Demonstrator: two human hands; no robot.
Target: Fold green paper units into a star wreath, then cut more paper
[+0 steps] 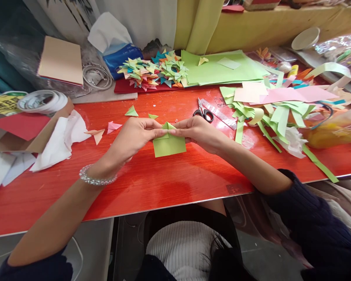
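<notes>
Hands (pixel 169 131) pinch green paper (pixel 169 146) over red table (pixel 152 187), curtain (pixel 197 23) behind.

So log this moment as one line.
left hand: pinching green paper | right hand: pinching same paper | paper: top folded to point | scissors: on red table

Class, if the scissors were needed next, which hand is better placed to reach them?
Probably the right hand: the scissors lie just beyond it, while the left hand is farther away. Both hold the green paper.
</notes>
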